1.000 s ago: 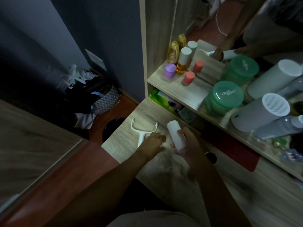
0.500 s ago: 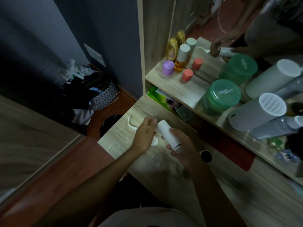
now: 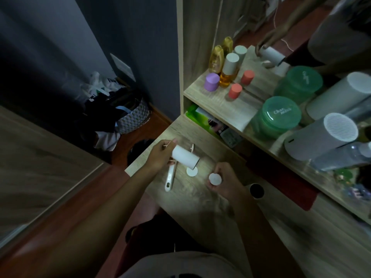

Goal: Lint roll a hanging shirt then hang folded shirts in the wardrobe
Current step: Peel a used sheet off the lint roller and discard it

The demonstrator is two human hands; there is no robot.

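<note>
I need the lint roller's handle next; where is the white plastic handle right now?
In the head view, the white plastic handle lies on the wooden desk, just below the left hand holding the white lint roll.

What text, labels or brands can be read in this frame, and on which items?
"Chan" plus a smaller, blurred second word: on the near green lid.
Raised lettering on the far green lid: unreadable.
Print on the green packet under the shelf: too blurred.
Print on the white bag in the basket: too dark.
</note>
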